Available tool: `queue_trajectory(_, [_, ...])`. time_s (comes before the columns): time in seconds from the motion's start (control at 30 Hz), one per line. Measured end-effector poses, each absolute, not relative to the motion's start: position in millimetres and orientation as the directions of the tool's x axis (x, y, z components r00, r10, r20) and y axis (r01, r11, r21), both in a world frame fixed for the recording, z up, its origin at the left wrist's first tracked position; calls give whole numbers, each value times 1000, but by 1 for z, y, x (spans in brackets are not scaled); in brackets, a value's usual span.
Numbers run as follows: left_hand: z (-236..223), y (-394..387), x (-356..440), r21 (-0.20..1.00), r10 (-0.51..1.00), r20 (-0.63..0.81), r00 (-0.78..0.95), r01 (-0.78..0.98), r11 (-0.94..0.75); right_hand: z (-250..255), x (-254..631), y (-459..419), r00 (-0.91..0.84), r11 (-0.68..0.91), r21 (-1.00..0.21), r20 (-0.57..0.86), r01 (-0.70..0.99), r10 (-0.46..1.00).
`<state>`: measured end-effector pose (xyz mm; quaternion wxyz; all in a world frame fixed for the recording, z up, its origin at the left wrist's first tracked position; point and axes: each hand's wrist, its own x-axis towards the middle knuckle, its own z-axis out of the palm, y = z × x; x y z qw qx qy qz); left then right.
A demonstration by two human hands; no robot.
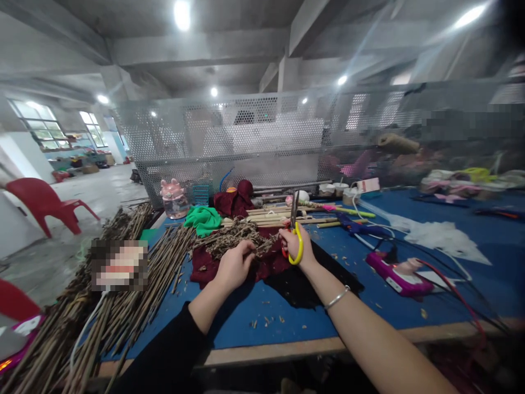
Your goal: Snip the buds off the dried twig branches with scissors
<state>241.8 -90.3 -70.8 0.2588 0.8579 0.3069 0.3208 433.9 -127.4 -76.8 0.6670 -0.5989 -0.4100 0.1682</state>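
My left hand (pixel 234 266) is closed around the end of a bundle of dry brown twigs (pixel 233 236) lying across dark red cloth (pixel 268 264) on the blue table (pixel 287 320). My right hand (pixel 296 244) grips scissors (pixel 296 230) with yellow and red handles, blades pointing up and away. The scissors sit just right of the twig end held by my left hand. A silver bracelet (pixel 337 298) circles my right wrist.
A large heap of long dry sticks (pixel 123 306) covers the table's left side. A pink glue gun (pixel 396 273) with cables lies to the right. Green cloth (pixel 203 219), a pink bottle (pixel 174 200), bamboo sticks (pixel 270 218) and a perforated metal screen (pixel 262 142) stand behind. A red chair (pixel 41 205) is at left.
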Motion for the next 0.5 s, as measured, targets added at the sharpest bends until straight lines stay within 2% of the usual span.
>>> queue_trajectory(0.1, [-69, -92, 242, 649, 698, 389, 601, 359, -671, -81, 436, -124, 664, 192, -967, 253, 165, 704])
queue_trajectory(0.3, [-72, -89, 242, 665, 654, 426, 625, 274, -695, -84, 437, -124, 674, 185, -970, 244, 160, 698])
queue_trajectory(0.4, [-72, -87, 241, 583, 662, 424, 617, 373, -721, -80, 434, -127, 648, 225, -965, 255, 132, 717])
queue_trajectory(0.5, [-68, -87, 239, 448, 686, 412, 599, 522, -725, -75, 428, -130, 606, 278, -947, 315, 157, 731])
